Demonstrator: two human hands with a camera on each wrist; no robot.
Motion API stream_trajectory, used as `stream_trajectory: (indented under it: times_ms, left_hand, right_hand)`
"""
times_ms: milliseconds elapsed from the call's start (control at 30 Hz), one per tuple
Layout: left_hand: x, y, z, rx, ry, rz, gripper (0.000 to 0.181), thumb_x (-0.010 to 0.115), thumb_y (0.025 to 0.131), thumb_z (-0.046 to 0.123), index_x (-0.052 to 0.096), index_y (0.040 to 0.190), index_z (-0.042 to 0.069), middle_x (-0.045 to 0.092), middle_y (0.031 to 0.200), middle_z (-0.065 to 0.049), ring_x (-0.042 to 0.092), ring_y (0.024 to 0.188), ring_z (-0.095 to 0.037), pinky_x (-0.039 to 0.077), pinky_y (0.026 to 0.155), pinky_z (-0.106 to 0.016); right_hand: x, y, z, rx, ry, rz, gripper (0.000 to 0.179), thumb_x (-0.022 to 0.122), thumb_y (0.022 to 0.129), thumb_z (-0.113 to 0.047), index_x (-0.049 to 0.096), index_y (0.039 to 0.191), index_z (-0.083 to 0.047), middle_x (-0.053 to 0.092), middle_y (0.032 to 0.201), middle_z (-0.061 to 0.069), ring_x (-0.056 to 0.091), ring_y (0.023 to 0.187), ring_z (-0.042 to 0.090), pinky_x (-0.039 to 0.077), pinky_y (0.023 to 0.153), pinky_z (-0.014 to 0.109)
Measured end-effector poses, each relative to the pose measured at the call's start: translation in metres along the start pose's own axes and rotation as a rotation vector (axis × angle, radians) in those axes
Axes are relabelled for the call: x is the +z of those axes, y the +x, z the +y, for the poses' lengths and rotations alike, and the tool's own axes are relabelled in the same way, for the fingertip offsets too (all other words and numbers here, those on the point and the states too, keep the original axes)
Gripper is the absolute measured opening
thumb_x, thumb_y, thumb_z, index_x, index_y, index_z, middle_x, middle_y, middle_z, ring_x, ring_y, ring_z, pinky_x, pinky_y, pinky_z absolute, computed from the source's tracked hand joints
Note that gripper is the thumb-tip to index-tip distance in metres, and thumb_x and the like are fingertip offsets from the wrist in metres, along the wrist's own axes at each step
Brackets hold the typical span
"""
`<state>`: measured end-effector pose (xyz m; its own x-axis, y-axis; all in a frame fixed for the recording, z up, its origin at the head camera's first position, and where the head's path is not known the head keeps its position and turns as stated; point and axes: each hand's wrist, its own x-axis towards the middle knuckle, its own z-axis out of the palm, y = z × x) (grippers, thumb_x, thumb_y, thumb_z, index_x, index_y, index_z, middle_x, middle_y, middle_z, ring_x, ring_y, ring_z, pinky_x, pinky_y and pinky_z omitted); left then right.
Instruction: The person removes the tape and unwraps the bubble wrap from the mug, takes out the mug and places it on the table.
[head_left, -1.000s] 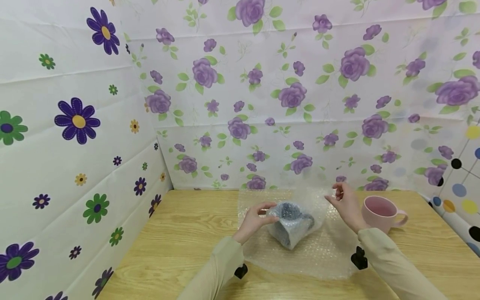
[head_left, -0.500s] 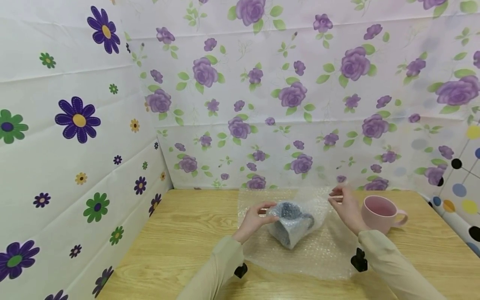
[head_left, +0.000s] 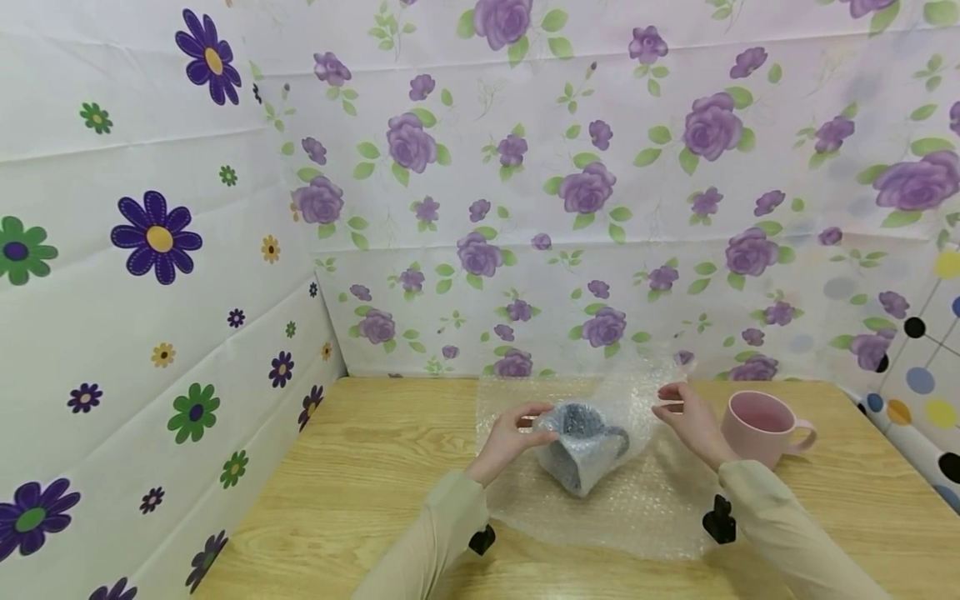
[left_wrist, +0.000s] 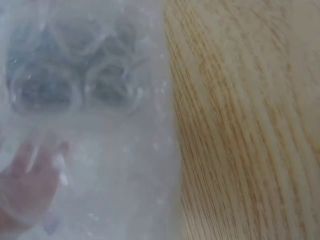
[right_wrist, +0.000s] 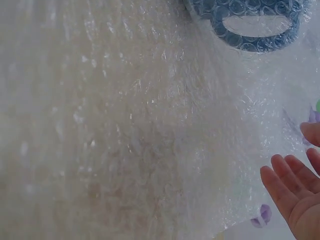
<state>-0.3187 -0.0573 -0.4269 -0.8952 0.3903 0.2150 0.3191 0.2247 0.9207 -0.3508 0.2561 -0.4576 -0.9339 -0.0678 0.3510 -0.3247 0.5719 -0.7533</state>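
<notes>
A blue mug (head_left: 579, 423) stands in the middle of the table, covered in clear bubble wrap (head_left: 600, 525) that spreads out under and behind it. My left hand (head_left: 506, 442) holds the wrapped mug at its left side, thumb in front and fingers at the rim. In the left wrist view, a blurred hand shows through the wrap (left_wrist: 125, 165). My right hand (head_left: 693, 425) is raised beside the loose wrap on the right. The right wrist view shows its fingers (right_wrist: 285, 185) fairly straight, thumb apart, nothing pinched between them. The mug's handle (right_wrist: 257, 42) is also under wrap.
A pink mug (head_left: 761, 425) stands just right of my right hand, handle to the right. The wooden table (head_left: 360, 467) meets flowered cloth walls (head_left: 420, 275) at the back and sides. Black wrist devices (head_left: 720, 521) hang under both sleeves.
My right hand has dropped slightly from the loose wrap's upper edge, and the wrap's flap now reaches up behind its fingers. My left hand has stayed on the wrapped mug.
</notes>
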Motion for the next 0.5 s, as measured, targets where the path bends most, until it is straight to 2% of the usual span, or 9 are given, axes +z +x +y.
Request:
stream_trajectory:
  times_ms: [33, 267, 367, 500]
  left_hand:
    - [0.000, 0.001, -0.001, 0.001, 0.000, 0.000, 0.043, 0.068, 0.083, 0.014, 0.055, 0.123, 0.006, 0.049, 0.123, -0.009, 0.045, 0.105, -0.034, 0.043, 0.079, -0.039]
    - [0.002, 0.014, -0.032, -0.002, 0.014, 0.022, 0.043, 0.071, 0.080, 0.023, 0.058, 0.121, 0.017, 0.050, 0.121, 0.001, 0.047, 0.103, -0.026, 0.043, 0.080, -0.039]
    - [0.002, 0.014, -0.031, -0.010, 0.017, 0.028, 0.043, 0.071, 0.080, 0.025, 0.059, 0.120, 0.019, 0.050, 0.120, 0.003, 0.047, 0.103, -0.023, 0.042, 0.080, -0.038]
    - [0.002, 0.010, -0.023, -0.009, -0.001, 0.016, 0.043, 0.070, 0.081, 0.022, 0.058, 0.122, 0.014, 0.050, 0.121, 0.000, 0.046, 0.105, -0.026, 0.041, 0.082, -0.040]
  right_hand:
    - [0.000, 0.000, 0.000, 0.005, 0.008, -0.006, 0.036, 0.059, 0.088, -0.008, 0.044, 0.114, 0.011, 0.051, 0.110, 0.029, 0.052, 0.095, 0.041, 0.046, 0.077, 0.046]
    - [0.001, 0.001, -0.004, 0.003, 0.013, -0.022, 0.038, 0.060, 0.089, -0.018, 0.047, 0.115, 0.006, 0.054, 0.108, 0.023, 0.052, 0.096, 0.038, 0.045, 0.077, 0.045]
    - [0.003, 0.001, -0.006, -0.031, 0.023, -0.025, 0.034, 0.060, 0.089, -0.018, 0.050, 0.111, 0.005, 0.056, 0.104, 0.019, 0.053, 0.094, 0.036, 0.045, 0.076, 0.045]
    - [0.009, -0.001, -0.004, -0.088, 0.058, -0.041, 0.027, 0.062, 0.087, -0.020, 0.055, 0.104, 0.000, 0.059, 0.097, 0.011, 0.056, 0.089, 0.029, 0.047, 0.073, 0.039]
